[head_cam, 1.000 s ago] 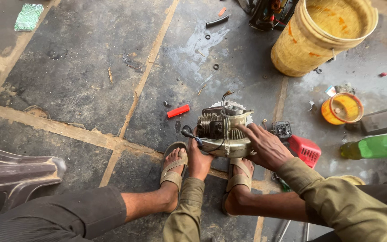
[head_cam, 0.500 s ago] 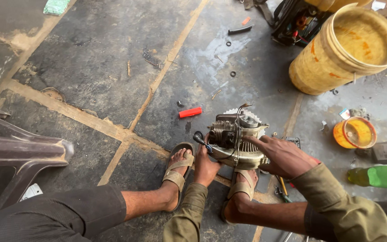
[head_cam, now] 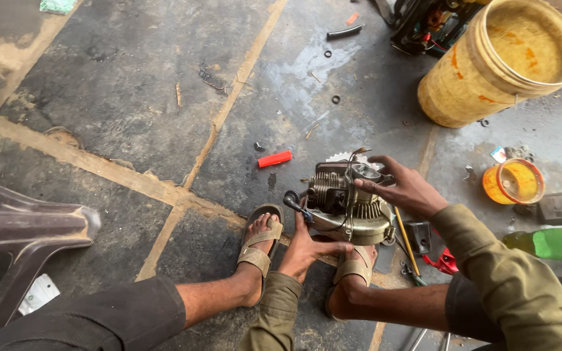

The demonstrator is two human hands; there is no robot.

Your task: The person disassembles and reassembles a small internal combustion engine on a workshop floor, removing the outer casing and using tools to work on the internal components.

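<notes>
A small grimy metal engine [head_cam: 346,198] with cooling fins sits on the stone floor between my two sandalled feet. My left hand [head_cam: 307,246] presses against its near side by a black-handled tool [head_cam: 292,200] at the engine's left. My right hand [head_cam: 403,187] rests on top of the engine, fingers curled over a round part at its upper right. A thin yellow-handled screwdriver [head_cam: 406,242] lies on the floor to the right of the engine.
A large yellow bucket [head_cam: 502,62] stands at the upper right, with a small orange tub [head_cam: 514,182] below it. A green bottle [head_cam: 554,244] lies at the right edge. A red stick [head_cam: 274,158] and small washers lie ahead. A dark chair leg [head_cam: 27,227] is at left.
The view has shifted down and right across the floor. My right hand has moved from the engine's right side up onto its top. My left hand stays at the near side.
</notes>
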